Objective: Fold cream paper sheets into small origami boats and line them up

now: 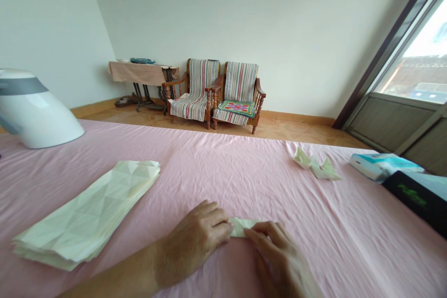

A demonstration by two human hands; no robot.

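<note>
Folding is looking partway: left hand [199, 235] and right hand [277, 256] are pinching a small pale paper strip [240, 226]; two finished paper figures [316, 164] are lying beyond it, stacked cream sheets [91, 212] left.

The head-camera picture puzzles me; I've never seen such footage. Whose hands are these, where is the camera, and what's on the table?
The camera sits on a person's head, looking forward and down, so the two bare hands are that person's own. The left hand and right hand hold a small folded paper at their fingertips, on a pink cloth. At the left lies a stack of creased paper, with a white appliance behind it. At the right lie folded paper shapes, a blue-and-white box and a black box. Two chairs stand by the far wall.
</note>
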